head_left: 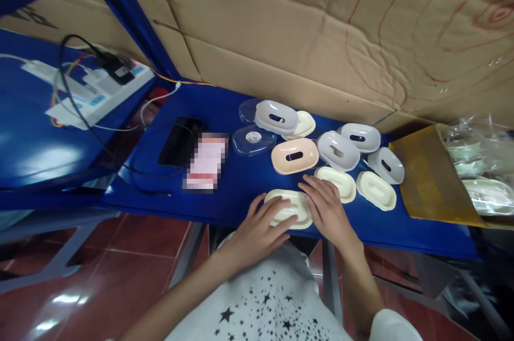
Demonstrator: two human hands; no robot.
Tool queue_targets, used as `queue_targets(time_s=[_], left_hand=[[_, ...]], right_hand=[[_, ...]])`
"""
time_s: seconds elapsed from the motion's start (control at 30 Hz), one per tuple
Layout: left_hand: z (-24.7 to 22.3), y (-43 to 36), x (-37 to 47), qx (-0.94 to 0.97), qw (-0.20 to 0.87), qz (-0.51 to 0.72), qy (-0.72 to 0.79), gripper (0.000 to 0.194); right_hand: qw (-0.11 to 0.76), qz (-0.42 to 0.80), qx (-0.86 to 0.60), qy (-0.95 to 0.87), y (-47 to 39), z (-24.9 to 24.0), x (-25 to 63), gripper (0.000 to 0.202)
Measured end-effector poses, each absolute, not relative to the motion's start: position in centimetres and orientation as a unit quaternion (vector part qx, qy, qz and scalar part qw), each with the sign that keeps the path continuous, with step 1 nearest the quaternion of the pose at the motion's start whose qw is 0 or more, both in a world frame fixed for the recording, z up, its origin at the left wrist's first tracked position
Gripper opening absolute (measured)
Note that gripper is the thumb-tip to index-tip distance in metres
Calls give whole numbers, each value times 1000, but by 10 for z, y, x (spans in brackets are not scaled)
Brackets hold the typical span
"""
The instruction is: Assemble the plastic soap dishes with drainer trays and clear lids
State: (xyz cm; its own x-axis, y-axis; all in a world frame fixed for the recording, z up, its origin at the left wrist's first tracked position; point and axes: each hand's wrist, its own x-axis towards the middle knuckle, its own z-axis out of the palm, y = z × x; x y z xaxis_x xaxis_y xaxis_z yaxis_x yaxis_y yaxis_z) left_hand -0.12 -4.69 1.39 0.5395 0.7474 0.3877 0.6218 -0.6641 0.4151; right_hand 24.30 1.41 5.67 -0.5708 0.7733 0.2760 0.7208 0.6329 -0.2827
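Note:
A cream oval dish (289, 208) lies at the table's front edge between both hands. My left hand (263, 226) rests on its left and front side with the fingers apart. At its right end is my right hand (324, 206), fingers stretched out, the palm side hidden. Just beyond my right hand lies a second cream dish (346, 186); a third cream dish (376, 191) sits further right. Behind them are a peach slotted tray (295, 156) and several grey slotted trays (338, 151). Clear lids (254, 141) lie at the back left of the group.
A black phone (180, 140) and a blurred pink item (206, 161) lie left on the blue table (152, 199). Further left is a power strip (100, 100) with cables. An open carton (437, 180) holds wrapped dishes at the right. Cardboard (273, 25) stands behind.

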Motion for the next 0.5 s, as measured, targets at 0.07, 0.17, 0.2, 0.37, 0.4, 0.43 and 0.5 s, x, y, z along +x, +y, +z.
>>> queue_targets(time_s=[0.07, 0.17, 0.2, 0.37, 0.4, 0.43, 0.5], left_hand=[[12, -44, -8, 866, 117, 261, 411, 53], [9, -40, -15, 866, 127, 245, 418, 61], [8, -39, -17, 866, 130, 243, 417, 59], [12, -36, -16, 870, 137, 225, 417, 48], [14, -35, -16, 870, 139, 223, 417, 47], [17, -33, -15, 869, 143, 226, 417, 47], [24, -24, -14, 860, 146, 244, 424, 47]], right_hand=[[194, 75, -428, -880, 11, 55, 248, 44], [202, 70, -451, -866, 8, 49, 269, 45], [195, 66, -468, -859, 7, 46, 277, 44], [152, 49, -550, -820, -3, 29, 317, 43], [156, 51, -558, -814, -5, 27, 321, 43], [164, 52, -564, -808, -7, 25, 323, 43], [188, 49, -569, -799, -8, 24, 322, 43]])
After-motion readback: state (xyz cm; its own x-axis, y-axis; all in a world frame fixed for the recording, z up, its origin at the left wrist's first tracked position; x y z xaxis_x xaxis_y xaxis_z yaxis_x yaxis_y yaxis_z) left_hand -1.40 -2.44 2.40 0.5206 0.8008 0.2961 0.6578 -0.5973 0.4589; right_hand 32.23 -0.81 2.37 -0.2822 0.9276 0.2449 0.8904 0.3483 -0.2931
